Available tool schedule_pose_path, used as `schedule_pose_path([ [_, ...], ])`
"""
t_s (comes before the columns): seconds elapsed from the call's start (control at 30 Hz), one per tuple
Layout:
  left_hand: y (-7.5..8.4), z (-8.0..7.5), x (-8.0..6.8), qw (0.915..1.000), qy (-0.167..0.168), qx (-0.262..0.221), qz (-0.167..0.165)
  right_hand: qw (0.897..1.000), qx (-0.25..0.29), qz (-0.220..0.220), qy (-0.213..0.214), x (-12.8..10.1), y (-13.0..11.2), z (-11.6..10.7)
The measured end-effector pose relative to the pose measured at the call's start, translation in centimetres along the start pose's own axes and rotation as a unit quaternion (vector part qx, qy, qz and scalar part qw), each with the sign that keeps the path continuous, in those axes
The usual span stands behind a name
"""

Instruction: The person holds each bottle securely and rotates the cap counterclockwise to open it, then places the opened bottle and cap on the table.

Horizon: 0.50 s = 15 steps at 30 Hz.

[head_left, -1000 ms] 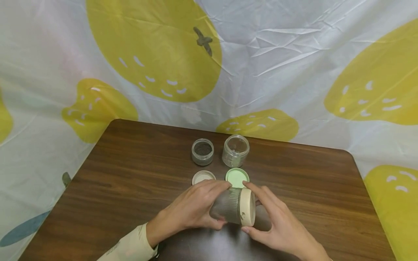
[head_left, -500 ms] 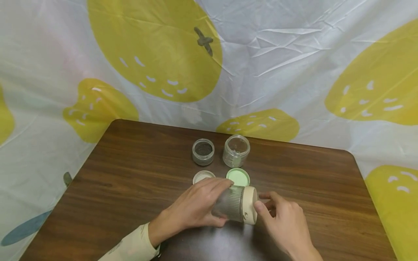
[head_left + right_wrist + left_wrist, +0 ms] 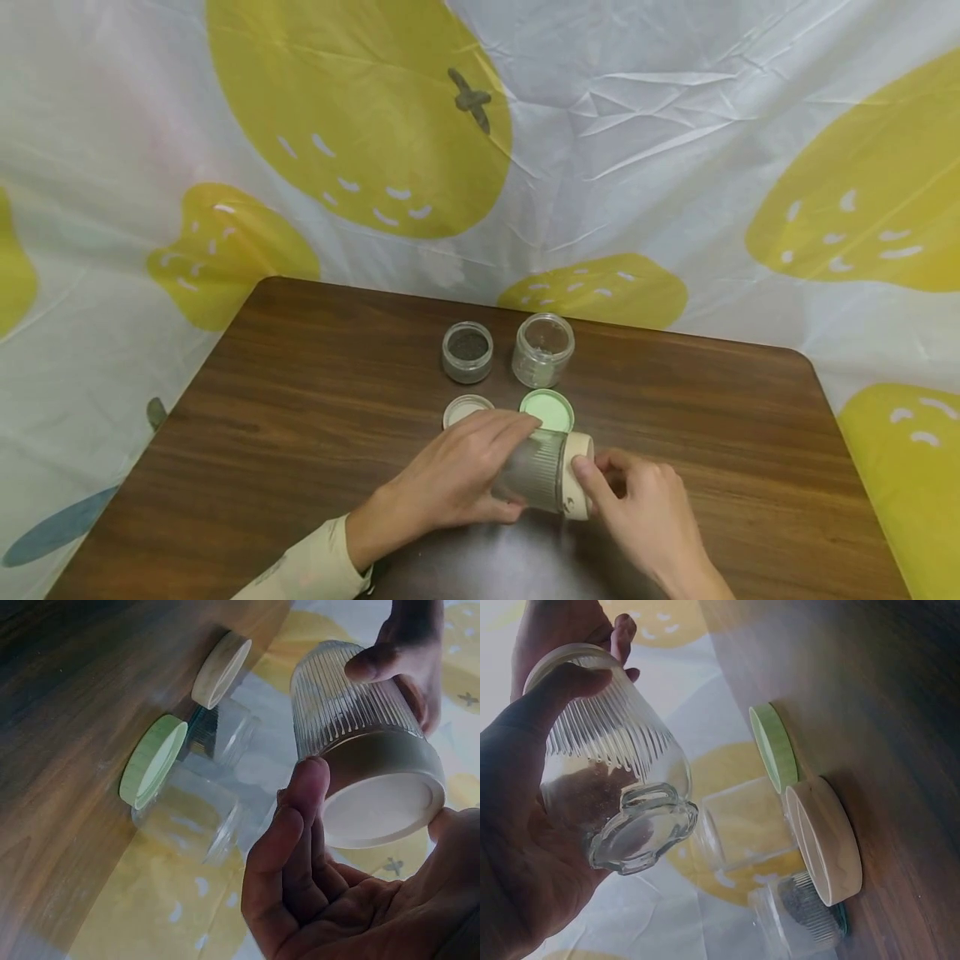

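A ribbed glass jar [image 3: 542,479] is held on its side just above the wooden table [image 3: 300,400]. My left hand [image 3: 521,468] grips its glass body, fingers over the top and thumb underneath. A cream lid [image 3: 576,485] sits on the jar's mouth, facing right. My right hand [image 3: 603,477] holds that lid, thumb on its near rim and fingers curled behind it. In the right wrist view the cream lid [image 3: 382,795] faces my palm, with a finger [image 3: 306,796] against its rim. The left wrist view shows the ribbed jar [image 3: 615,780] from its base.
Behind the hands stand a small jar with dark contents [image 3: 467,352] and a clear jar [image 3: 543,350], both without lids. A small cream lid [image 3: 467,409] and a green lid [image 3: 547,409] lie in front of them. A fruit-print cloth [image 3: 675,150] hangs behind the table.
My right hand drew its spread fingers off the lid's top and curled in at the lid's end, thumb on the rim. The jar stays in my left hand, barely shifted.
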<state>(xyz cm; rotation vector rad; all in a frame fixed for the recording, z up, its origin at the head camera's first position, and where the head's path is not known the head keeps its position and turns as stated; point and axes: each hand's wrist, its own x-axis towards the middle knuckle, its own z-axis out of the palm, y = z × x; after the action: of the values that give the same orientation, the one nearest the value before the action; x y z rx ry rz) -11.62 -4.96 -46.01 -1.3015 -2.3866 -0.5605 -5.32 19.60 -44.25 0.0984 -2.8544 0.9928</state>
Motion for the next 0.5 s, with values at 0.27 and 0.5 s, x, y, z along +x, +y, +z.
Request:
schedule_pose_path([
  [0.27, 0.0, -0.1, -0.1, 1.0, -0.002, 0.002, 0.0, 0.999, 0.025, -0.048, 0.005, -0.1, 0.7, 0.3],
  [0.5, -0.1, -0.1, -0.1, 1.0, 0.0, 0.004, 0.002, 0.995, 0.031, -0.096, 0.014, -0.1, 1.2, 0.4],
])
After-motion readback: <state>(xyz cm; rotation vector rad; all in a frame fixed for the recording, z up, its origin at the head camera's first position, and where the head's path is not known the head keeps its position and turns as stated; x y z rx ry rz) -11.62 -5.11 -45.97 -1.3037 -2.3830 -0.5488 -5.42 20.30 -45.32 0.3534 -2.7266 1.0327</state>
